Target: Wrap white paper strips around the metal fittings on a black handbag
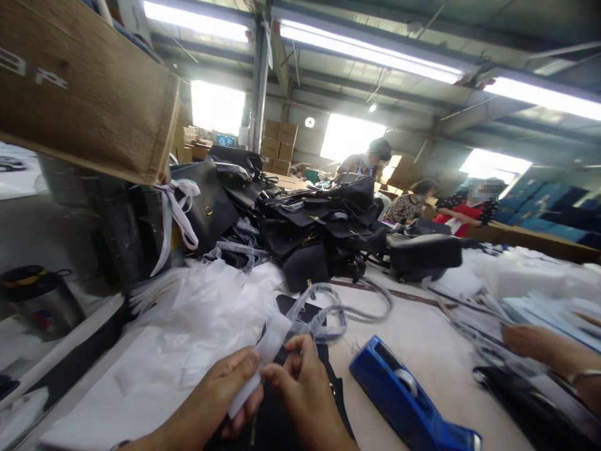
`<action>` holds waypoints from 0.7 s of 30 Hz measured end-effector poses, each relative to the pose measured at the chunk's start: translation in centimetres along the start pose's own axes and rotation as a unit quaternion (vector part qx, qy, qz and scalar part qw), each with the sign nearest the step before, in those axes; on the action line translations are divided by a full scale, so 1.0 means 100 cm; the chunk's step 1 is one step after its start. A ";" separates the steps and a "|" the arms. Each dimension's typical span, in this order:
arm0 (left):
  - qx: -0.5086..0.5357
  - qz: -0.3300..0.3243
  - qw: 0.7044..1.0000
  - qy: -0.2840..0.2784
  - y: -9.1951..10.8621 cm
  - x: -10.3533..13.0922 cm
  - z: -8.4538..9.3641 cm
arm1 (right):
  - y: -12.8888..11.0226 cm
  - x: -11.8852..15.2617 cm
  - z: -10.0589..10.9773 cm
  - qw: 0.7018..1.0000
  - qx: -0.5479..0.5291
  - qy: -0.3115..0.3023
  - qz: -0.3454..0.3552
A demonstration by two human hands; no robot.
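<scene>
My left hand (239,376) is closed around a folded strip of thin white wrapping sheet (275,335), thumb on top. My right hand (305,376) is pinched at the strip's right edge, its thumb and curled fingers touching it. Under both hands lies a black bag (335,382), partly hidden by them. A strap in clear plastic wrap (328,313) loops from the bag across the table. To the right of my right hand rests a blue tape dispenser (399,394).
White wrapping sheets (201,319) are heaped at left. Black bags (305,219) pile up behind. A co-worker's hand (530,341) is over wrapped straps at right, near another black item (521,401). A brown fabric piece (84,94) hangs upper left. A steel flask (42,307) stands at far left.
</scene>
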State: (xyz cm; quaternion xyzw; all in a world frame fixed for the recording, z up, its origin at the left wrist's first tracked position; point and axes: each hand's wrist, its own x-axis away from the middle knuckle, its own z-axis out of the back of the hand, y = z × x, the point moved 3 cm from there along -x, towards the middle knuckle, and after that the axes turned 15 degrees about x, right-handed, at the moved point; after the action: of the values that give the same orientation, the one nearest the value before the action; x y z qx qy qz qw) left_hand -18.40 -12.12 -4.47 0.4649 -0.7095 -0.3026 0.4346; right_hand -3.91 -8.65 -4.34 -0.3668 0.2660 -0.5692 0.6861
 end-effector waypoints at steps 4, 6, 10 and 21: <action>0.148 0.055 0.986 -0.054 0.007 0.006 0.003 | 0.004 -0.010 -0.012 0.994 -0.012 -0.016 0.107; 0.206 0.088 0.969 -0.107 0.007 0.003 0.008 | 0.005 -0.017 -0.017 0.984 0.013 -0.012 0.177; 0.311 0.156 0.913 -0.214 0.006 -0.008 0.016 | 0.005 -0.031 -0.019 0.960 0.116 0.023 0.255; 0.208 0.172 0.951 -0.154 0.013 -0.011 0.023 | 0.009 -0.034 0.052 0.854 0.442 -0.011 0.274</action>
State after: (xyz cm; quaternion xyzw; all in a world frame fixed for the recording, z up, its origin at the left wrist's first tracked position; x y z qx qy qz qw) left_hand -20.80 -10.56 -4.80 0.3638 -0.8841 -0.1365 0.2594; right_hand -0.03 -4.19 -2.16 0.0565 0.0690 -0.4117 0.9069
